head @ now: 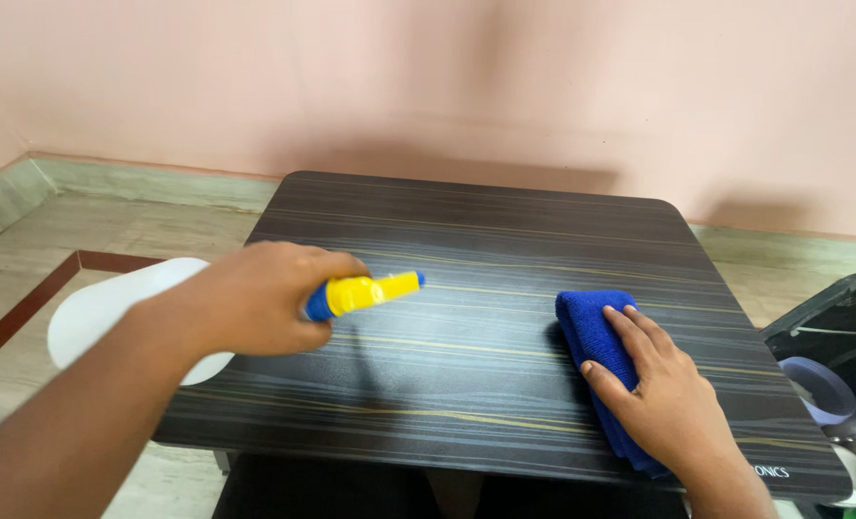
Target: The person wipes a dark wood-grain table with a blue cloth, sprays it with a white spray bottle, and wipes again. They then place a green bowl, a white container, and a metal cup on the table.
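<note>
Left hand (255,303) gripping white plastic spray bottle (111,317), right hand (663,389) flat on blue cloth (591,332)

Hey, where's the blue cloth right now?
In the head view, the blue cloth lies folded on the right side of the dark table, flat under the right hand, across from the spray bottle in the left hand.

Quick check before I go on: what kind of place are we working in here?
Likely a plain room in a home, not a workshop. A small dark wood-grain table stands on a tiled floor by a bare pink wall. The left hand holds a spray bottle; the right hand rests on a blue cloth.
</note>
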